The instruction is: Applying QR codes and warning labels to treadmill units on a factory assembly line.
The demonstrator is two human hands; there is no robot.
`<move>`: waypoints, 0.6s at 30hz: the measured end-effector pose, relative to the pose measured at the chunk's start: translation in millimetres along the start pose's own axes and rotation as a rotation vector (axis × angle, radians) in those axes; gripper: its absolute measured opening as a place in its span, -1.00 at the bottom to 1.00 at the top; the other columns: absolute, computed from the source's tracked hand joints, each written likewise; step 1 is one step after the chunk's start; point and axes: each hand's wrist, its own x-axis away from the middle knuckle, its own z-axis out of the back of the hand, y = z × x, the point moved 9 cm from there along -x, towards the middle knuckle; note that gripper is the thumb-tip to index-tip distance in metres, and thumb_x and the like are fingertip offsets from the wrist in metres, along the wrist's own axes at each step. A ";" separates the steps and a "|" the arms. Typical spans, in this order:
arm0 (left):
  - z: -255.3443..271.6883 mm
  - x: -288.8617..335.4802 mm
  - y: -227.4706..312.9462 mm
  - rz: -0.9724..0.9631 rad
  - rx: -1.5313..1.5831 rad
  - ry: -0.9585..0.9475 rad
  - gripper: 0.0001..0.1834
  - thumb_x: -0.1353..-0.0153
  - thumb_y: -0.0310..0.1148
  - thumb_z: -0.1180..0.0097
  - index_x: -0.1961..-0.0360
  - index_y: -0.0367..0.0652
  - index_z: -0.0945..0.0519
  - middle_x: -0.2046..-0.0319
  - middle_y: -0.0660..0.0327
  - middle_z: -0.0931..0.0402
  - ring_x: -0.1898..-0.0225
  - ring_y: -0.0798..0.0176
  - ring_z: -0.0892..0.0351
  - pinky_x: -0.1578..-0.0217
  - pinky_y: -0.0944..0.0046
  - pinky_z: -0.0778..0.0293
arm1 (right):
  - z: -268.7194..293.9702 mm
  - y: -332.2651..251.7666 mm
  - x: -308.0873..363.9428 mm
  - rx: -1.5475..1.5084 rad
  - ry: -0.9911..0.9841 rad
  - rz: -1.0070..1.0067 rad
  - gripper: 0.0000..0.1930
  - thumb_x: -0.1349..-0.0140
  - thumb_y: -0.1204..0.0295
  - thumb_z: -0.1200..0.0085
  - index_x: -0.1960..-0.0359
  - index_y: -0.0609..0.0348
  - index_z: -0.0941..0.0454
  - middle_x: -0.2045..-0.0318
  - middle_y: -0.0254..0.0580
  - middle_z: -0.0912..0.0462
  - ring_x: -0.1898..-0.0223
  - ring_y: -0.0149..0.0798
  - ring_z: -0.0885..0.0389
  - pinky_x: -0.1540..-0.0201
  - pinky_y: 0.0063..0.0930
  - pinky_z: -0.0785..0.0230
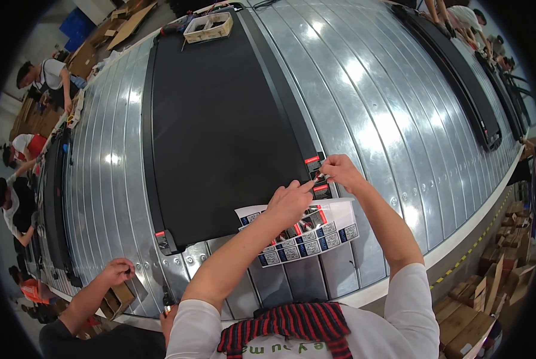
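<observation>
A long black treadmill deck (220,125) lies in front of me, with dark side rails and a small end cap (166,242) at its near left corner. At the near right corner are red-and-black warning labels (312,161). My left hand (289,203) is closed over a white sheet of stickers (339,234), its fingertips reaching to the label area; its grip underneath is partly hidden. My right hand (342,172) pinches a small sticker against the rail end, close to the left fingertips. The sheet bears black-and-white square codes and red-topped labels, and overhangs the deck's near edge.
Ribbed metal tabletop (363,119) surrounds the deck. A white parts tray (208,27) and a power drill (177,26) sit at its far end. Beside my left arm, a co-worker's hand (117,272) reaches in. More decks (459,78) and people line both sides; cardboard boxes (468,323) stand at right.
</observation>
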 end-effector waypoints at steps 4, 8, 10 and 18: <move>0.4 0.1 -0.4 -0.009 0.018 0.026 -0.87 0.05 -0.40 -0.20 0.49 -0.24 -0.56 -0.10 0.23 -0.37 0.15 0.15 -0.41 0.25 0.10 -0.44 | -1.0 -17.4 6.3 0.303 0.052 0.121 -0.81 -0.01 0.40 -0.17 0.51 0.29 -0.49 0.51 -0.22 -0.51 0.45 -0.39 -0.49 0.43 -0.49 -0.37; 2.5 -0.1 1.6 -0.024 0.015 0.044 -0.87 0.05 -0.40 -0.21 0.50 -0.25 -0.56 -0.08 0.23 -0.39 0.17 0.15 -0.42 0.27 0.12 -0.45 | 4.7 -57.2 31.7 0.960 0.344 0.491 -0.58 0.10 0.15 -0.29 0.41 0.29 -0.50 0.47 -0.07 -0.56 0.43 -0.22 -0.55 0.38 -0.33 -0.37; 1.4 -0.4 0.1 -0.010 0.004 0.031 -0.87 0.05 -0.40 -0.21 0.51 -0.24 -0.56 -0.07 0.24 -0.39 0.17 0.16 -0.42 0.27 0.13 -0.45 | 15.4 -60.6 37.6 0.992 0.499 0.517 -0.41 0.17 0.01 -0.34 0.35 0.32 -0.48 0.43 0.04 -0.56 0.38 -0.12 -0.57 0.36 -0.29 -0.40; -0.9 0.1 -2.7 -0.037 0.067 0.034 -0.93 0.03 -0.45 -0.13 0.50 -0.21 -0.59 -0.08 0.22 -0.39 0.09 0.18 -0.38 0.21 0.13 -0.39 | 24.2 -16.3 -23.9 0.577 0.391 0.142 -0.25 0.27 -0.27 -0.25 0.38 0.28 -0.49 0.43 0.03 -0.59 0.30 -0.07 -0.59 0.24 -0.22 -0.38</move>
